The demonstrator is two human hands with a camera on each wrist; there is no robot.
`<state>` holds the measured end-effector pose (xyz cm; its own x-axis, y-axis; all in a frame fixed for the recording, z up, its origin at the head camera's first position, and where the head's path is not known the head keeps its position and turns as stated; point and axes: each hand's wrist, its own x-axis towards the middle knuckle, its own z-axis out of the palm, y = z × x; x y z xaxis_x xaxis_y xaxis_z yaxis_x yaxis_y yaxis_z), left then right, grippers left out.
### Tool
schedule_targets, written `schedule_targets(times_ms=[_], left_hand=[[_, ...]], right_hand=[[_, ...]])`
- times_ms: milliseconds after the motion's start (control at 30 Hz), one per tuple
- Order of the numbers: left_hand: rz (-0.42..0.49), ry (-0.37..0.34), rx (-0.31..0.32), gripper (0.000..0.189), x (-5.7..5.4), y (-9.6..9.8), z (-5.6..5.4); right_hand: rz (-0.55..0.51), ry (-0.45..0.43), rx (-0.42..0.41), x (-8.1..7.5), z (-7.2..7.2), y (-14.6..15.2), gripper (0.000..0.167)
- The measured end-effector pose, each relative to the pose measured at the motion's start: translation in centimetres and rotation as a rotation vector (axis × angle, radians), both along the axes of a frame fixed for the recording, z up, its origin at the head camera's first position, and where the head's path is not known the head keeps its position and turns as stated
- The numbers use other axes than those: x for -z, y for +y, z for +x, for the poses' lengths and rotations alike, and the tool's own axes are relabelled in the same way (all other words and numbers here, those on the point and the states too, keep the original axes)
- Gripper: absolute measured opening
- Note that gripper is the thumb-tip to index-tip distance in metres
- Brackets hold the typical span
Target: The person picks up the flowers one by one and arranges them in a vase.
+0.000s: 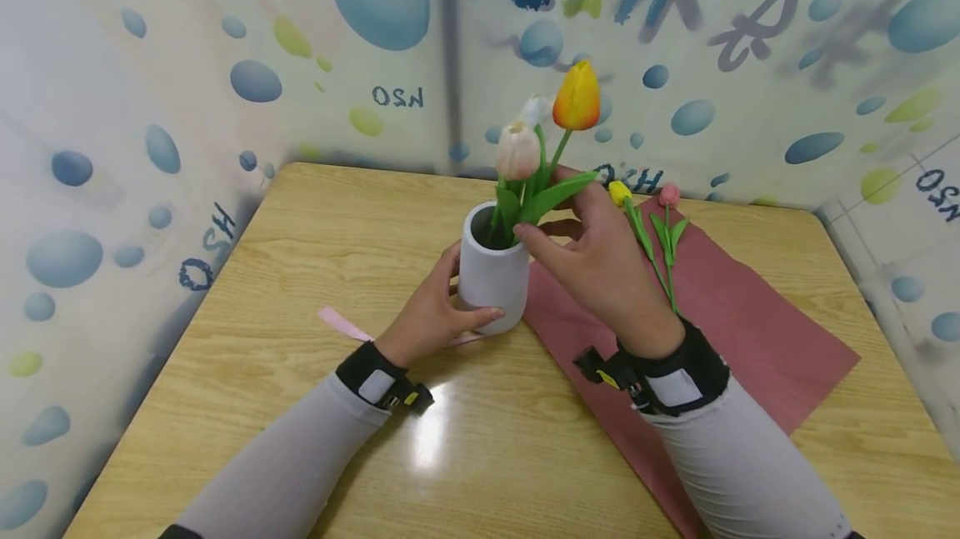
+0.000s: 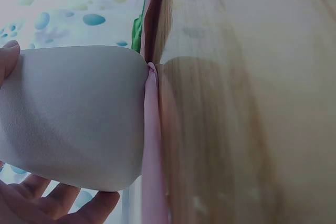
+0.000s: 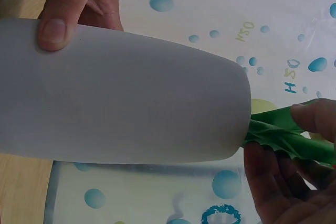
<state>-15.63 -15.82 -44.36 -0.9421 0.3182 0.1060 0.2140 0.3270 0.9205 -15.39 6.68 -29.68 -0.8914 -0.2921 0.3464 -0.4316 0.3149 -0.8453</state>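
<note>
A white vase stands on the table, and my left hand grips its lower body, thumb in front and fingers on the far side. Out of its mouth rise a pale pink tulip, a white tulip and a taller orange-yellow tulip. My right hand is at the rim, its thumb and fingers around the green leaves and stems, which the right wrist view shows close to the vase mouth. The lower stems are hidden inside the vase.
Right of the vase lies a dark pink paper sheet, bearing a yellow tulip and a pink tulip. A pink ribbon runs along the wooden table by the vase base. A patterned wall backs the table.
</note>
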Motion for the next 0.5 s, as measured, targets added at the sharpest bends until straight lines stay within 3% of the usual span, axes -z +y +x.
schedule_targets(times_ms=[200, 500], left_hand=[[0.009, 0.003, 0.000, 0.103, 0.1, 0.0, 0.1], [0.009, 0.020, -0.015, 0.104, 0.1, 0.1, 0.1]], right_hand=[[-0.001, -0.012, 0.009, 0.3, -0.1, 0.2, 0.053], [-0.107, -0.053, -0.015, 1.3, 0.1, 0.7, 0.043]])
